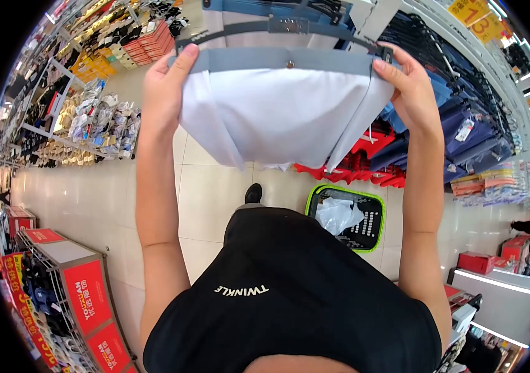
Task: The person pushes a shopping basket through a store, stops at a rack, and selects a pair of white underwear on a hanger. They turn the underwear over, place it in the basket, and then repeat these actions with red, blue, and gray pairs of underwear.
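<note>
A pale garment (277, 115) with a grey-blue waistband and a small button at its middle hangs stretched out in front of me. It is on a dark clip hanger (288, 26), whose bar runs just above the waistband. My left hand (168, 84) pinches the waistband's left end, thumb on top by the hanger's end. At the other end, my right hand (405, 81) is closed round the waistband beside the right clip, with its thumb laid over the front. The garment's lower part droops towards the floor.
A black basket with a green rim (383, 217) stands on the floor with a clear plastic bag (338, 214) inside. Racks of dark and blue clothes (464, 124) line the right. Packed goods (100, 118) fill shelves at left, and a red-panelled display stand (84, 292) is lower left.
</note>
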The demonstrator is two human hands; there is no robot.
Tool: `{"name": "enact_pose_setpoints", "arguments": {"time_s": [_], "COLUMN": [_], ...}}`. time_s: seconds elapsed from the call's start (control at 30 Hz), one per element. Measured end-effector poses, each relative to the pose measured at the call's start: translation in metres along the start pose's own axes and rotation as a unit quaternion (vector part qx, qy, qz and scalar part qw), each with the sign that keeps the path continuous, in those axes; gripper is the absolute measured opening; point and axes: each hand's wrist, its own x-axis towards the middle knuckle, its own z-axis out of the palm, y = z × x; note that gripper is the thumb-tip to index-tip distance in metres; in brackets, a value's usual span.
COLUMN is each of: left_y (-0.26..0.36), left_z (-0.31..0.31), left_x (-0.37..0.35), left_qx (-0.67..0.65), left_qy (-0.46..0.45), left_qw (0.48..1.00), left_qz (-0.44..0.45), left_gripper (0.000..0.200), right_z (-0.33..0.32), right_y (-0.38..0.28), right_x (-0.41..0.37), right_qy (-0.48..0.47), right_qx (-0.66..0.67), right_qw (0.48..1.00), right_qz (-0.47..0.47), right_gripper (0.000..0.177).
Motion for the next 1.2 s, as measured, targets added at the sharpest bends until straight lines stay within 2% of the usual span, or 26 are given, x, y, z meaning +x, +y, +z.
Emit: {"name": "enact_pose_setpoints", "arguments": {"time_s": [0.13, 0.23, 0.3, 0.37, 0.43, 0.47, 0.5, 0.53, 0.57, 0.6, 0.63, 0.67, 0.7, 0.83, 0.87, 0.9, 0.97, 1.0, 1.03, 1.1, 1.13, 1.17, 1.2], "left_y": [0.013, 0.016, -0.008, -0.035, -0.054, -0.065, -0.050, -0.062, -0.060, -0.059, -0.062, -0.065, -0.067, -0.078, -0.080, -0.078, -0.073, -0.072, -0.071, -0.066, -0.058, -0.049, -0.038], "left_z": [0.005, 0.009, 0.004, 0.009, 0.014, 0.021, 0.041, 0.045, 0.057, 0.069, 0.075, 0.081, 0.083, 0.073, 0.068, 0.062, 0.055, 0.057, 0.053, 0.034, 0.026, 0.017, 0.007], "left_x": [0.007, 0.021, 0.039, 0.047, 0.019, -0.003, -0.035, -0.052, -0.073, -0.092, -0.105, -0.116, -0.124, -0.135, -0.136, -0.136, -0.131, -0.129, -0.127, -0.120, -0.117, -0.112, -0.109], "left_qx": [0.021, 0.051, 0.088, 0.284, 0.326, 0.214, 0.118, 0.013, -0.071, -0.156, -0.157, -0.186, -0.214, -0.140, -0.138, -0.137, -0.132, -0.130, -0.130, -0.100, -0.057, -0.058, -0.022], "left_qy": [0.022, -0.023, -0.053, 0.061, 0.024, -0.034, -0.095, -0.193, -0.223, -0.249, -0.250, -0.234, -0.216, -0.160, -0.125, -0.123, -0.099, -0.066, -0.063, -0.094, -0.103, -0.099, -0.135], "left_qw": [0.999, 0.997, 0.991, 0.931, 0.914, 0.960, 0.987, 0.981, 0.971, 0.951, 0.950, 0.949, 0.948, 0.971, 0.974, 0.974, 0.970, 0.978, 0.978, 0.980, 0.984, 0.985, 0.983], "left_qz": [0.018, 0.062, 0.086, 0.221, 0.238, 0.176, 0.061, 0.002, -0.044, -0.093, -0.099, -0.097, -0.093, -0.111, -0.130, -0.132, -0.178, -0.150, -0.151, -0.146, -0.133, -0.131, -0.122], "left_gripper": [0.029, 0.028, 0.034, 0.043, 0.044, 0.042, 0.044, 0.058, 0.069, 0.080, 0.080, 0.085, 0.090, 0.084, 0.067, 0.067, 0.049, 0.040, 0.040, 0.040, 0.042, 0.042, 0.044], "right_z": [-0.001, 0.003, 0.014, 0.029, 0.036, 0.048, 0.062, 0.068, 0.077, 0.085, 0.093, 0.103, 0.113, 0.136, 0.139, 0.142, 0.145, 0.146, 0.145, 0.136, 0.129, 0.118, 0.104], "right_y": [-0.009, -0.018, -0.023, -0.029, -0.019, -0.020, -0.027, -0.011, 0.002, 0.020, 0.041, 0.056, 0.057, 0.085, 0.091, 0.092, 0.093, 0.090, 0.088, 0.084, 0.083, 0.083, 0.083], "right_x": [0.000, -0.006, -0.013, -0.026, -0.037, -0.045, -0.057, -0.059, -0.064, -0.069, -0.075, -0.080, -0.088, -0.096, -0.100, -0.101, -0.104, -0.105, -0.105, -0.101, -0.099, -0.096, -0.092], "right_qy": [0.014, 0.058, 0.087, 0.134, 0.156, 0.162, 0.157, 0.146, 0.118, 0.083, 0.057, 0.028, 0.015, 0.025, 0.017, 0.015, -0.015, -0.024, -0.026, -0.111, -0.114, -0.061, -0.009], "right_qx": [0.001, -0.010, -0.024, -0.210, -0.301, -0.343, -0.381, -0.418, -0.459, -0.496, -0.527, -0.502, -0.538, -0.502, -0.511, -0.509, -0.476, -0.455, -0.454, -0.376, -0.376, -0.362, -0.346], "right_qw": [0.999, 0.996, 0.992, 0.953, 0.919, 0.900, 0.900, 0.868, 0.849, 0.824, 0.797, 0.809, 0.793, 0.818, 0.811, 0.812, 0.831, 0.846, 0.846, 0.879, 0.878, 0.889, 0.898], "right_qz": [-0.042, -0.066, -0.083, -0.172, -0.200, -0.213, -0.140, -0.225, -0.233, -0.260, -0.291, -0.305, -0.286, -0.282, -0.285, -0.284, -0.289, -0.278, -0.278, -0.272, -0.274, -0.273, -0.271], "right_gripper": [0.037, 0.037, 0.037, 0.032, 0.034, 0.031, 0.028, 0.029, 0.034, 0.038, 0.044, 0.048, 0.047, 0.041, 0.043, 0.043, 0.045, 0.049, 0.049, 0.049, 0.049, 0.050, 0.051]}}
